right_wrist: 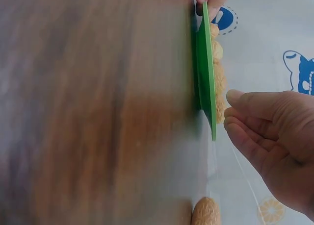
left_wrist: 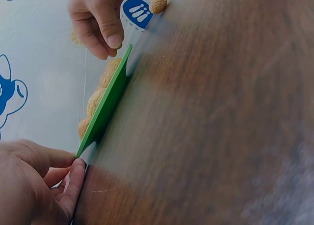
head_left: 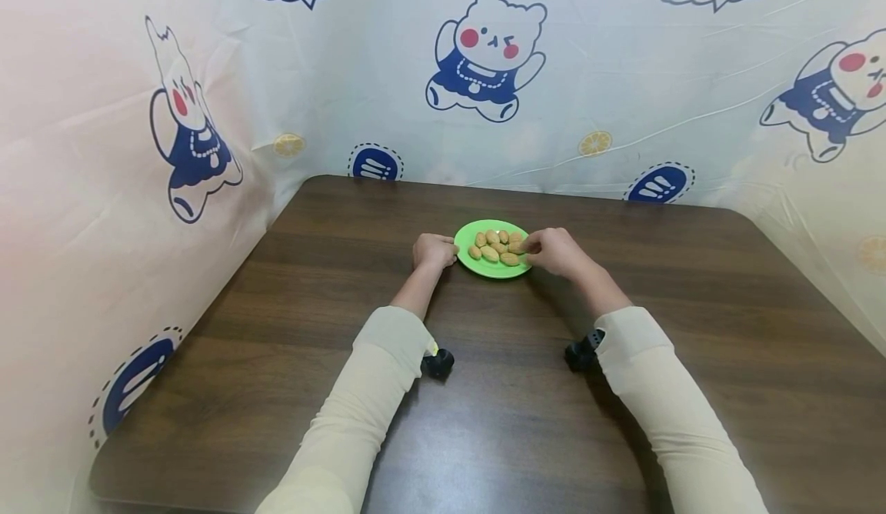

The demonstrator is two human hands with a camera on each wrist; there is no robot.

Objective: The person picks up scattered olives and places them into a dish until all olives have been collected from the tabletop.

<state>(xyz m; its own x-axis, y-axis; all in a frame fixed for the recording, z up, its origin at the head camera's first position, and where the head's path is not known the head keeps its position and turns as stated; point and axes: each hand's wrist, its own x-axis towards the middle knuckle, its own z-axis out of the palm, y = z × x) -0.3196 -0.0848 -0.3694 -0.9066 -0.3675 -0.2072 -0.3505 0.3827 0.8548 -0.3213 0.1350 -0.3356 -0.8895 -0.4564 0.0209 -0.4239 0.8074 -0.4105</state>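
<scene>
A green plate [head_left: 465,262] stands on the brown table with several oval, tan, wrinkled nuts [head_left: 490,254] on it, walnut-like in the wrist views. My left hand [head_left: 435,250] pinches its left rim between thumb and fingers, as the left wrist view also shows. Over the right edge is my right hand [right_wrist: 274,134], its thumb and fingertips a little apart. A nut on the plate lies just beyond those fingertips, and I see nothing held between them. Another nut [left_wrist: 158,4] lies off the plate, on the table past the right hand; it is hidden in the head view.
The wooden table [head_left: 484,422] runs up to a pale cloth [head_left: 388,75] with printed bears, hung along the back and sides. Black wrist devices [head_left: 438,364] sit at both cream sleeves [head_left: 377,375], low over the table.
</scene>
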